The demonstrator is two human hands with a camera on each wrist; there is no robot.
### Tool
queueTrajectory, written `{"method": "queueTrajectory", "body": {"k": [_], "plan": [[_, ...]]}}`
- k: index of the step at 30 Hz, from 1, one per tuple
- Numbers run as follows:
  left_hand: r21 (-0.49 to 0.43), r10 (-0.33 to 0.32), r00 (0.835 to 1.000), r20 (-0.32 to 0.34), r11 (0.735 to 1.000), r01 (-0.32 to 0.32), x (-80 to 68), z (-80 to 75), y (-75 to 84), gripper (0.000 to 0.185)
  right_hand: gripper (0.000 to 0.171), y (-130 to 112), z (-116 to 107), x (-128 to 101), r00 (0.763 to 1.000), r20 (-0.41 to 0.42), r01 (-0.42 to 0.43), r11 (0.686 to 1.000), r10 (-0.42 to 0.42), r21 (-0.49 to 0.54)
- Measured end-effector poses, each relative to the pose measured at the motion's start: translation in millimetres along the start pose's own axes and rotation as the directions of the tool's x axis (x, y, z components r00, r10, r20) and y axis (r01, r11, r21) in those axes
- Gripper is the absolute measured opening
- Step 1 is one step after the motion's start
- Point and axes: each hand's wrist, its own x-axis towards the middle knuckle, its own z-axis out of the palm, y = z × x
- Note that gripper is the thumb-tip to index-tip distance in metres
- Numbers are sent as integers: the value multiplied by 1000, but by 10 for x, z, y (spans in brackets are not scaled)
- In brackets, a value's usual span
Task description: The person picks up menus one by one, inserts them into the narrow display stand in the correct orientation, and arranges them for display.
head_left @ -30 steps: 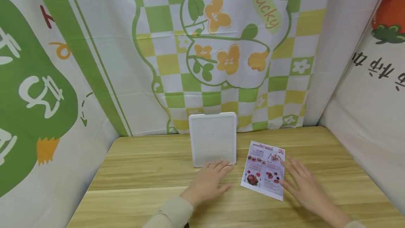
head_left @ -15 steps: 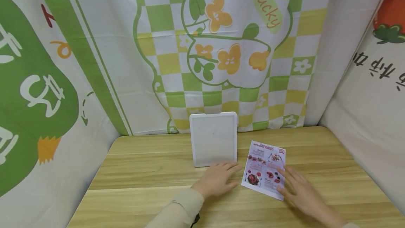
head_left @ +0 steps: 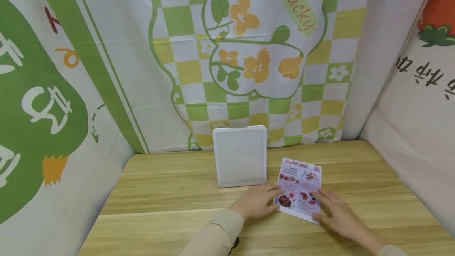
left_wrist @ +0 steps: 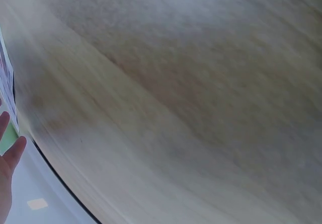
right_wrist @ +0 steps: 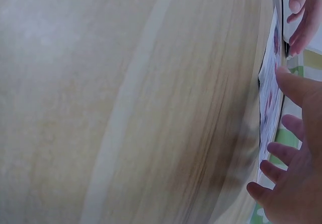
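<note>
Purple-and-white menu sheet (head_left: 296,187): 1, headed "SPECIAL MENU", printed with red lettering and food pictures; lies on the bench (head_left: 153,196), slightly askew, between the 2 hands, to the right of the white panel (head_left: 240,157) and a little nearer the person.
Left hand (head_left: 258,201): released, fingers extended, fingertips over the sheet's left edge; whether they press on it, cannot tell.
Right hand (head_left: 335,213): released, fingers apart and relaxed, fingertips over the sheet's right edge; firm contact, cannot tell.
Sleeves: 2, pale beige; left sleeve (head_left: 222,230) has a folded-looking cuff, right sleeve (head_left: 391,251) shows at the lower margin of the head view.
White panel: 1, rectangular, rimmed, pale face, notched top edge; stands near upright on the bench, just beyond the left hand.
Bench: light wood grain, rounded far corners.
Backdrop cloth (head_left: 227,110): green, yellow and white checks, orange flowers, the word "Lucky".
Left cloth (head_left: 42,102): white, large green shape, white characters.
Right cloth (head_left: 412,125): white, red tomato print, dark characters.
</note>
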Motion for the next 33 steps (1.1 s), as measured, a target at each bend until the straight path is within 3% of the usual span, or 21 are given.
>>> {"method": "queueTrajectory", "body": {"k": [8, 17, 22, 33], "plan": [[-12, -24, 999, 25, 1000, 24, 85, 57, 16, 50, 71, -4, -2, 32, 998, 40, -38, 999, 38, 1], [-17, -63, 996, 58, 998, 64, 133, 83, 30, 55, 73, 77, -14, 63, 999, 43, 1, 1000, -1, 5], [6, -52, 996, 67, 999, 51, 145, 122, 26, 61, 73, 103, -24, 57, 998, 47, 32, 999, -33, 16], [-1, -84, 995, 57, 996, 84, 162, 120, 58, 63, 72, 102, -29, 61, 998, 51, 27, 1000, -27, -4]]}}
